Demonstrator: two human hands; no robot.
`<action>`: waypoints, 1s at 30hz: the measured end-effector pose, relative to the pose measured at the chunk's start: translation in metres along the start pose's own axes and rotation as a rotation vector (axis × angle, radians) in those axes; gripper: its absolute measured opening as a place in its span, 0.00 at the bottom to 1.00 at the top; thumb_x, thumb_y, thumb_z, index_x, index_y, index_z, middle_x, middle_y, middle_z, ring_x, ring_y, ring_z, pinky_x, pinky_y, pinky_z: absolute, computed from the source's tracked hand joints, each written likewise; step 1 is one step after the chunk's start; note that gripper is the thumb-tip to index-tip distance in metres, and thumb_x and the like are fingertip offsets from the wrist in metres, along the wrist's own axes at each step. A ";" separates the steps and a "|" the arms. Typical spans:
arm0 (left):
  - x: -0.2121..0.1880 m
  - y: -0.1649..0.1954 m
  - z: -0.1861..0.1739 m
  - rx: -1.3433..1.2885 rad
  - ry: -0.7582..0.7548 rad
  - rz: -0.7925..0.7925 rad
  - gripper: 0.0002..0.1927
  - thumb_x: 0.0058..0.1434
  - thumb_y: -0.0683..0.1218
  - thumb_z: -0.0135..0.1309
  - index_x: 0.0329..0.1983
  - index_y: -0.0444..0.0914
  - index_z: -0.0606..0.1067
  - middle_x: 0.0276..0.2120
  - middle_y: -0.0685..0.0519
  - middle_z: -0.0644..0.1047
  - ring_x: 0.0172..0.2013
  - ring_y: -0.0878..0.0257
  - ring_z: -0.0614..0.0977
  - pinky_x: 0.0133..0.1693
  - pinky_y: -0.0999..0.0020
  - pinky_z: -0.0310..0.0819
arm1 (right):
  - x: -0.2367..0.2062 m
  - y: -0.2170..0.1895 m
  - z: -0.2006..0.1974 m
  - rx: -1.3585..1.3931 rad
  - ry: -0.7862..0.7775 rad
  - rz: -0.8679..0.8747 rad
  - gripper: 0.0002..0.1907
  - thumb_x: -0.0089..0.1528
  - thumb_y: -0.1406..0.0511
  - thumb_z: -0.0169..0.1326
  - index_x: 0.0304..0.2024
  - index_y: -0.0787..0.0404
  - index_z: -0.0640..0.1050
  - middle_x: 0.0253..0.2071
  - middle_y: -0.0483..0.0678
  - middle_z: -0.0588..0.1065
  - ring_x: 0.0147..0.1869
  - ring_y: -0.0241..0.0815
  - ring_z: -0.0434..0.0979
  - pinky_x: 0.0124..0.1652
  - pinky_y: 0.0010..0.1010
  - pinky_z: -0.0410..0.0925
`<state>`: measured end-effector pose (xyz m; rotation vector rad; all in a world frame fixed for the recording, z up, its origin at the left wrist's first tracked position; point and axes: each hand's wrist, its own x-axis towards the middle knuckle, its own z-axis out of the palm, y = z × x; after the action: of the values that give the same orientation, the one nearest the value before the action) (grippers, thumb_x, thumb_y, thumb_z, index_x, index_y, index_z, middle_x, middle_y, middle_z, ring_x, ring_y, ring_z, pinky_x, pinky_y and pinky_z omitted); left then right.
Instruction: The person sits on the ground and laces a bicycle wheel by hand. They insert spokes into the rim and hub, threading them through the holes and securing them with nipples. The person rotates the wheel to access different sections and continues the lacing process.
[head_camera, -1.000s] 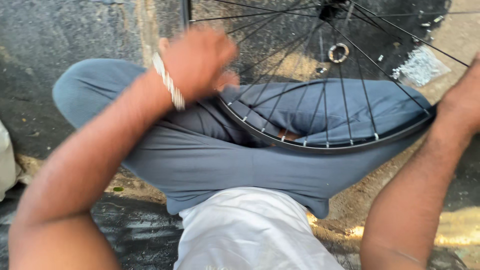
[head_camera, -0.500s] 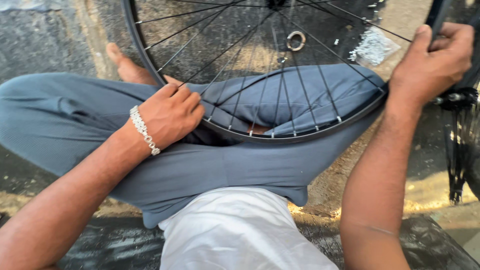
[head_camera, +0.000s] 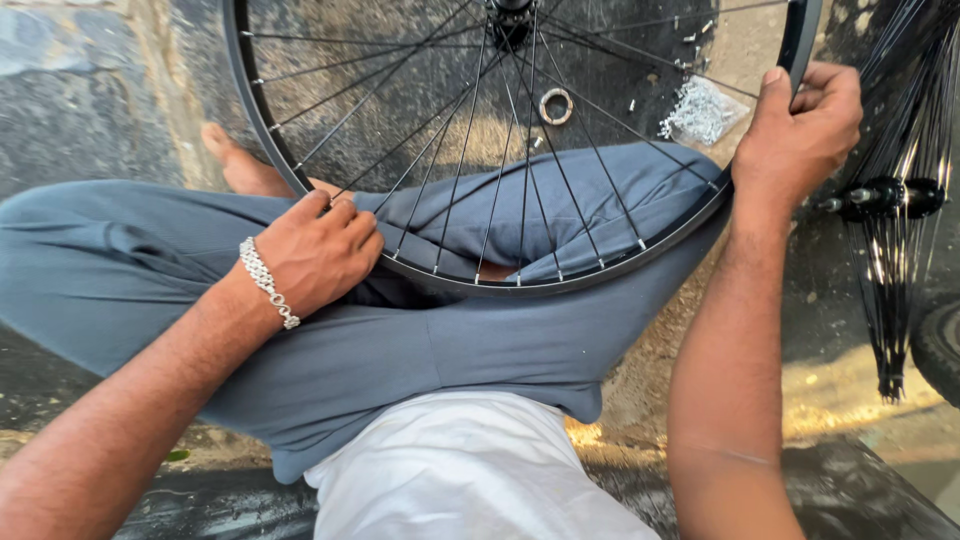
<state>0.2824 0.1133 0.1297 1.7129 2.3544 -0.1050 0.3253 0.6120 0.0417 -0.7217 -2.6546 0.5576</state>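
I sat cross-legged with the wheel rim (head_camera: 560, 283) resting on my lap to steady it. My left hand (head_camera: 318, 250) pressed curled fingers at its seven o'clock, and my right hand (head_camera: 800, 130) pinched the three o'clock edge, hands well apart.

left hand (head_camera: 318, 250) curled, right hand (head_camera: 800, 130) apparently pinching, both arms outstretched

A small clear plastic bag (head_camera: 703, 110) of silvery metal bits lies on the ground beyond the wheel, seen through the spokes near the upper right. No labels, signs or screens are in view.
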 end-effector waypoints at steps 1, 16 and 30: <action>-0.001 0.000 -0.001 -0.004 -0.033 -0.021 0.09 0.57 0.48 0.49 0.33 0.39 0.76 0.34 0.53 0.77 0.45 0.57 0.80 0.48 0.61 0.72 | 0.000 -0.003 -0.004 0.009 -0.027 0.026 0.09 0.66 0.67 0.65 0.43 0.61 0.77 0.30 0.41 0.73 0.33 0.34 0.75 0.36 0.33 0.68; -0.055 -0.066 0.020 0.159 -0.122 -0.540 0.10 0.64 0.47 0.48 0.37 0.44 0.80 0.42 0.56 0.80 0.45 0.58 0.80 0.43 0.58 0.69 | -0.106 -0.136 -0.097 -0.494 -0.495 0.040 0.24 0.64 0.47 0.69 0.27 0.57 0.79 0.26 0.53 0.77 0.31 0.57 0.78 0.37 0.47 0.69; -0.032 -0.039 0.002 -0.112 0.037 -0.539 0.11 0.58 0.47 0.55 0.43 0.41 0.77 0.40 0.51 0.78 0.44 0.53 0.80 0.44 0.55 0.71 | -0.049 -0.224 0.046 0.164 -0.435 -0.363 0.18 0.63 0.63 0.62 0.54 0.57 0.78 0.40 0.50 0.76 0.40 0.53 0.78 0.40 0.43 0.71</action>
<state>0.2556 0.0708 0.1324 1.0032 2.7272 -0.0283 0.2547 0.3946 0.0924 -0.0637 -2.9795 0.8937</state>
